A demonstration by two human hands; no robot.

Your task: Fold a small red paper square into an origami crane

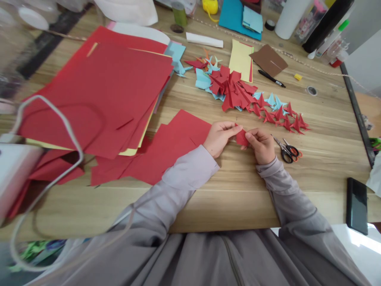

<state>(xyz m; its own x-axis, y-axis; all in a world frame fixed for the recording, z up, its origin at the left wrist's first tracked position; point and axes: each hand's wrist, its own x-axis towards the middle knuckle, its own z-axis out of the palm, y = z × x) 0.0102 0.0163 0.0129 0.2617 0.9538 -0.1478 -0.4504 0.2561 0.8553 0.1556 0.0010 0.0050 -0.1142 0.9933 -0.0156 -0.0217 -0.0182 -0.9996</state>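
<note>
Between my two hands is a small folded piece of red paper, held just above the wooden table. My left hand pinches its upper left side between thumb and fingers. On its right edge my right hand closes with thumb and curled fingers. Loose red sheets lie beside and partly under my left forearm. Right of my right hand rests a pair of scissors with black handles. Beyond my hands are a heap of folded red paper pieces and several small red paper cranes.
A large stack of red sheets covers the left side, with a white cable looping over it. A black pen, brown paper and yellow paper lie farther back. A phone sits at the right edge.
</note>
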